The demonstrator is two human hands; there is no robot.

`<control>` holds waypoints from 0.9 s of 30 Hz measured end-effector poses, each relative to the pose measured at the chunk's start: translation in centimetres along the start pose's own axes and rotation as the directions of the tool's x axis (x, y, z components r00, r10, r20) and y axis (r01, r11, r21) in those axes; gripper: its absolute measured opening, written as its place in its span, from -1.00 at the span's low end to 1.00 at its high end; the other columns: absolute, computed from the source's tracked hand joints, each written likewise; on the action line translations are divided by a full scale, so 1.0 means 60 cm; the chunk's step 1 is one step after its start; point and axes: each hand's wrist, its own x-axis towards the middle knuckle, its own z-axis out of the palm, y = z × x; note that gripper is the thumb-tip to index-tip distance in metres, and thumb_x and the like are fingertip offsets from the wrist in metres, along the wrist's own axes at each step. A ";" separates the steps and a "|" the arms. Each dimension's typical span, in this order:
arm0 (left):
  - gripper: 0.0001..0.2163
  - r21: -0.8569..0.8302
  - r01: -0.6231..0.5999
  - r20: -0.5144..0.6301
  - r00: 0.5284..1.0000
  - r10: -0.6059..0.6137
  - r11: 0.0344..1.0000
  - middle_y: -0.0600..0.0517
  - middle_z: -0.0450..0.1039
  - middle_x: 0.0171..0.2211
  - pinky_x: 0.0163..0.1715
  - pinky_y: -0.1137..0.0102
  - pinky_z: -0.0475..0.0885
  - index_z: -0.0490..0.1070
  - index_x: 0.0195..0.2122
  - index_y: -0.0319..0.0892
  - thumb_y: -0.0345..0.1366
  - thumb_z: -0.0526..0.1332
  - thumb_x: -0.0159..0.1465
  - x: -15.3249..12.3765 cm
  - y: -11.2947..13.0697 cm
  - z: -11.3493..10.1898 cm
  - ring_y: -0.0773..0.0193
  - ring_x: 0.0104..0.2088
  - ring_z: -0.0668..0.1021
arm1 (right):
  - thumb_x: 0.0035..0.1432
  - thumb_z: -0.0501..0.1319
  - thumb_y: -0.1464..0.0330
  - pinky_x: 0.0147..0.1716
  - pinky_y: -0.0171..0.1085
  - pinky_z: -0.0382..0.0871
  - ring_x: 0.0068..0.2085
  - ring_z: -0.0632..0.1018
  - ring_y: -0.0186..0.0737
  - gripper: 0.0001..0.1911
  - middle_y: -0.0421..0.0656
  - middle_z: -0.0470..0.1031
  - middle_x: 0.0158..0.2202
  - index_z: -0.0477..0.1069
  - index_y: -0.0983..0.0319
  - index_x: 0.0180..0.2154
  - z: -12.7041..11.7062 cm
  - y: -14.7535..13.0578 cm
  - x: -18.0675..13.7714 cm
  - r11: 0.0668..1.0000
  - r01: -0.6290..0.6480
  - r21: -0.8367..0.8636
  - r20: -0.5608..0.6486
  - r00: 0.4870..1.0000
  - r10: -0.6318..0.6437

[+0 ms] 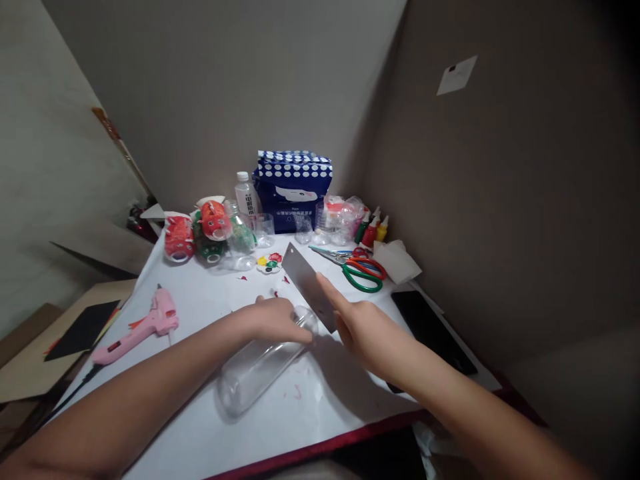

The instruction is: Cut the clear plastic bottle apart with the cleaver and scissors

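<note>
A clear plastic bottle (260, 380) lies on its side on the white tabletop, slanting from lower left to upper right. My left hand (275, 320) is wrapped over its upper end and presses it against the table. In my right hand (357, 323) is a kitchen knife with a broad, flat metal blade (305, 283). My index finger stretches along the blade, and its handle is hidden in my fist. The blade sits just right of the bottle's upper end; whether it touches the plastic I cannot tell.
A pink glue gun (150, 323) lies at left. Scissors (361, 272), paint bottles (370, 230) and a black tablet-like slab (433, 333) are at right. Red and green painted bottle figures (215, 223), a paint palette (270, 263) and a blue bag (293, 193) stand at the back.
</note>
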 end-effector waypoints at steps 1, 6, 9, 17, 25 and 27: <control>-0.57 0.009 -0.007 0.014 1.000 0.007 1.000 0.02 0.44 -0.56 -0.19 0.25 0.30 0.44 -0.55 -0.16 0.16 0.20 -0.12 0.000 0.000 0.000 0.11 -0.42 0.48 | 0.17 0.00 0.54 -0.59 -0.40 -0.04 -0.62 0.27 -0.34 -0.14 -0.23 0.40 -0.54 -0.44 0.15 0.36 0.010 0.006 -0.011 1.000 -0.002 0.013 -0.009 1.000 0.003; -0.56 0.021 -0.035 0.038 0.999 0.034 0.999 0.02 0.38 -0.60 -0.42 0.33 0.27 0.37 -0.60 -0.17 0.17 0.18 -0.12 0.005 -0.009 0.006 0.16 -0.51 0.43 | 0.11 -0.04 0.61 -0.56 -0.38 0.02 -0.60 0.33 -0.30 -0.09 -0.24 0.40 -0.55 -0.53 0.16 0.34 0.056 0.028 -0.094 0.998 -0.036 0.053 0.013 0.999 0.036; -0.57 -0.028 -0.074 0.060 0.995 0.076 0.997 0.04 0.36 -0.60 -0.56 0.39 0.18 0.37 -0.60 -0.18 0.16 0.18 -0.11 0.010 -0.017 0.008 0.25 -0.57 0.38 | 0.09 -0.04 0.62 -0.55 -0.38 0.03 -0.60 0.34 -0.30 -0.06 -0.25 0.39 -0.55 -0.55 0.14 0.34 0.055 0.028 -0.108 0.997 -0.053 0.056 0.028 0.998 0.051; -0.63 -0.075 -0.110 0.100 0.988 0.118 0.991 0.08 0.38 -0.59 -0.60 0.41 0.17 0.39 -0.56 -0.18 0.07 0.20 -0.08 0.012 -0.023 0.000 0.31 -0.60 0.38 | 0.16 -0.01 0.54 -0.58 -0.40 -0.03 -0.59 0.32 -0.31 -0.13 -0.20 0.42 -0.52 -0.47 0.14 0.35 0.013 0.005 0.011 0.998 0.051 -0.023 -0.081 0.995 -0.053; -0.55 -0.025 -0.116 0.026 0.993 0.117 0.993 0.05 0.36 -0.59 -0.64 0.40 0.12 0.39 -0.57 -0.17 0.18 0.22 -0.14 0.007 -0.023 0.010 0.26 -0.58 0.38 | 0.10 -0.05 0.61 -0.58 -0.36 -0.02 -0.60 0.36 -0.28 -0.07 -0.22 0.44 -0.54 -0.57 0.15 0.34 0.058 0.018 -0.082 0.999 -0.030 0.014 0.007 1.000 0.030; -0.57 -0.017 -0.129 0.030 0.991 0.129 0.991 0.06 0.34 -0.61 -0.64 0.39 0.11 0.38 -0.59 -0.17 0.16 0.21 -0.13 0.007 -0.023 0.010 0.27 -0.60 0.36 | 0.09 -0.06 0.63 -0.58 -0.37 0.00 -0.60 0.37 -0.28 -0.06 -0.22 0.44 -0.54 -0.59 0.14 0.33 0.063 0.023 -0.106 0.997 -0.079 0.020 0.045 0.996 0.078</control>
